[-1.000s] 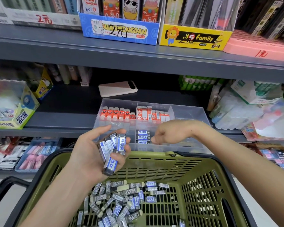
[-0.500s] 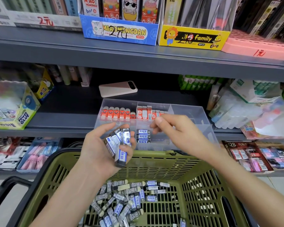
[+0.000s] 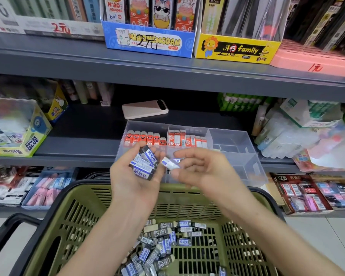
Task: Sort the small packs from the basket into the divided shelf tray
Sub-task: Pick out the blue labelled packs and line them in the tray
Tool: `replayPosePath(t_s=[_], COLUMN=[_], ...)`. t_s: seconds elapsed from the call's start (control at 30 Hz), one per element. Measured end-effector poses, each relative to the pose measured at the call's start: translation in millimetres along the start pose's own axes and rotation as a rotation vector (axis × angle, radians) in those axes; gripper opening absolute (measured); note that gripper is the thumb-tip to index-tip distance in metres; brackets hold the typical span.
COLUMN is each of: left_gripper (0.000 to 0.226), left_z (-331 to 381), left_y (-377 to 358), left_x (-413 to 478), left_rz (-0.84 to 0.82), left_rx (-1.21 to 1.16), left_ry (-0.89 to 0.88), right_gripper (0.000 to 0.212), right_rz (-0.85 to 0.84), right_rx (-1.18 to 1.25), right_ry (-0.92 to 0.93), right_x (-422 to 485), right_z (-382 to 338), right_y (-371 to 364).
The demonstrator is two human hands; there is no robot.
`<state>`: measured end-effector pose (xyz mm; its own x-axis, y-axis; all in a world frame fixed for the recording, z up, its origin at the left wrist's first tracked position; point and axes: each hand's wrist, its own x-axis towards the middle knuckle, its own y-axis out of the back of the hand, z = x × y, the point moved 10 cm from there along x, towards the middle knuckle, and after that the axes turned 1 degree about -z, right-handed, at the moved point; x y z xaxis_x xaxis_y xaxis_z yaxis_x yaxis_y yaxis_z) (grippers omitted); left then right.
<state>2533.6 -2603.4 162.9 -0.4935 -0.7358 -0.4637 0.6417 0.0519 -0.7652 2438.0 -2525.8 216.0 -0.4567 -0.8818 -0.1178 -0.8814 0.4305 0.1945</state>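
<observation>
While pinching one pack (image 3: 170,163) in right hand (image 3: 203,170), cupping loose stack (image 3: 144,165) in left hand (image 3: 135,176): could spill into basket (image 3: 187,191) through tilting palm toward tray (image 3: 237,148).

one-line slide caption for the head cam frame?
Left hand holds a bunch of blue-and-white packs while the right hand pinches one pack over the green basket, before the divided tray.
</observation>
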Motion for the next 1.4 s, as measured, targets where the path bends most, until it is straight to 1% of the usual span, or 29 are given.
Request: replayPosePath(t_s=[0.03,0.13,0.2,0.27,0.3,0.4,0.47,0.53,0.57,0.6,0.67,0.77,0.83,1.0,1.13,1.23,1.27,1.33,1.37,1.4], left_gripper=[0.016,0.005,0.008,0.011,0.011,0.012,0.014,0.022,0.024,0.025,0.024,0.025,0.025,0.023,0.024,0.024,0.024,0.022,0.020,0.019], left_z=[3.3,9.5,9.6,8.9,8.5,7.3,9.7,11.8,12.5,13.3,15.1,14.9,13.9,12.6,12.4,11.9,12.0,12.5,12.4,11.6], left_y=[3.5,11.5,15.2,18.6,20.4,26.7,29.5,30.1,30.4,30.5,30.1,29.3,29.4,31.0,31.9,27.5,25.8,23.7,23.1,22.3], left_x=[1.7,5.0,5.1,3.8,2.6,-0.5,-1.4,-1.5,-1.0,-0.4,1.3,2.9,3.4,4.5,5.0,2.9,2.1,1.1,0.8,0.4], left_rz=[0.018,0.031,0.019,0.009,0.003,-0.017,-0.041,-0.069,-0.076,-0.080,-0.091,-0.115,-0.127,-0.135,-0.128,-0.139,-0.140,-0.124,-0.111,-0.099], left_rx=[0.000,-0.027,-0.032,-0.018,-0.011,0.018,0.042,0.048,0.048,0.045,0.035,0.023,0.027,0.032,0.037,0.035,0.038,0.044,0.045,0.046], left_ry=[0.002,0.042,0.098,0.153,0.180,0.248,0.263,0.279,0.288,0.292,0.292,0.300,0.310,0.321,0.320,0.319,0.312,0.292,0.284,0.281], right_gripper=[0.022,0.014,0.007,0.012,0.014,0.007,0.018,0.031,0.035,0.035,0.029,0.025,0.022,0.014,0.024,0.032,0.031,0.022,0.018,0.014], right_rz=[-0.017,-0.023,-0.030,-0.064,-0.091,-0.185,-0.195,-0.208,-0.239,-0.284,-0.377,-0.457,-0.473,-0.476,-0.495,-0.494,-0.471,-0.332,-0.243,-0.176], right_rx=[-0.001,-0.095,-0.254,-0.459,-0.504,-0.420,-0.458,-0.675,-0.807,-0.928,-1.121,-1.288,-1.299,-1.110,-1.196,-1.163,-1.174,-1.161,-1.068,-0.920], right_ry=[0.017,0.054,0.068,0.067,0.045,-0.050,-0.057,-0.021,-0.003,0.010,0.018,0.054,0.077,-0.042,-0.030,-0.054,-0.030,0.118,0.210,0.287], right_x=[2.9,16.3,28.5,40.6,46.2,58.5,67.6,76.5,79.7,82.0,85.7,87.1,85.7,84.1,83.6,79.5,78.0,74.0,68.1,59.3], right_z=[-5.8,-18.8,-20.0,-14.2,-8.4,10.9,18.6,22.4,24.1,26.4,34.2,46.2,50.0,54.5,57.0,54.7,49.6,25.2,7.8,-8.8], right_y=[8.7,36.9,47.5,49.4,48.4,38.9,35.2,31.7,27.8,23.3,13.6,-0.4,-4.1,10.0,7.9,9.3,10.3,10.7,9.2,6.2])
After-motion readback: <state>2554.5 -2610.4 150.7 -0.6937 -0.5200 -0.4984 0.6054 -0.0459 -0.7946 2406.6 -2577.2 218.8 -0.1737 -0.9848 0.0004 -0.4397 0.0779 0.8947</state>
